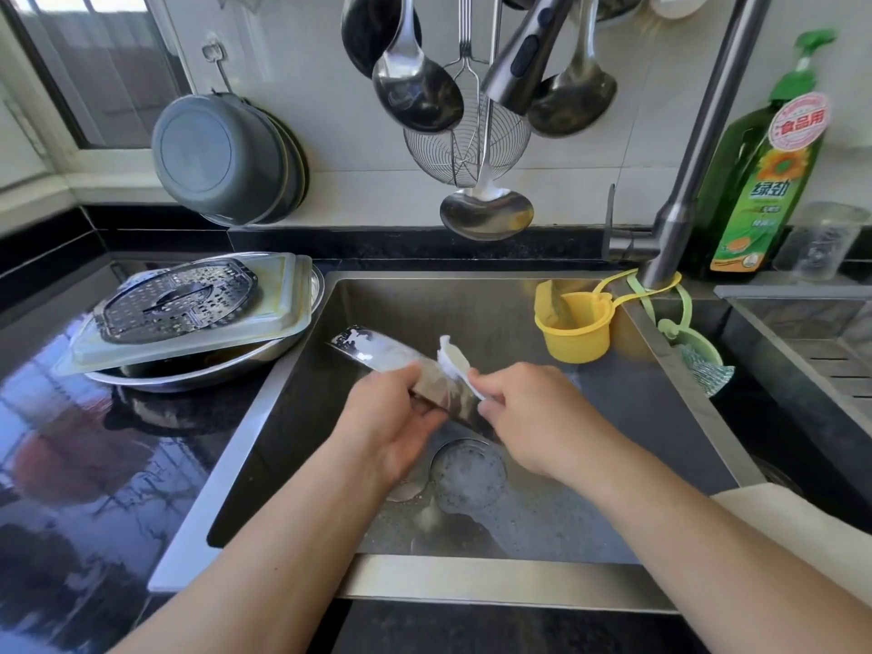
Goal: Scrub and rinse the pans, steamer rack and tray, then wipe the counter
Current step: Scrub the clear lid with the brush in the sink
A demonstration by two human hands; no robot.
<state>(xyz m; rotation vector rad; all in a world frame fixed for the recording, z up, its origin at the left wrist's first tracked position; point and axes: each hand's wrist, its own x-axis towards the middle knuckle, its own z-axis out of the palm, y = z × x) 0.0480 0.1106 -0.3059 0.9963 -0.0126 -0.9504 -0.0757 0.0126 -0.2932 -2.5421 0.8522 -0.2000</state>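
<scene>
the left hand (394,417) curls round the near end of a soapy metal blade (377,358), probably a cleaver, held slantwise over the sink (679,384). the right hand (524,413) pinches a white brush (455,361) whose bristles press on the blade just beyond the left fingers. best to scrub away from the edge, keep the left grip firm on wet steel, and work toward the foamy far tip. left of the sink, on the black counter (71,441), the steamer rack (177,302) lies on the tray (278,304), stacked over a pan (198,370), none yet in the basin. a yellow cup (575,330) hangs at the sink's far right corner by the tap (698,148); soap bottle (759,177) beyond. ladles (417,92) hang above.
</scene>
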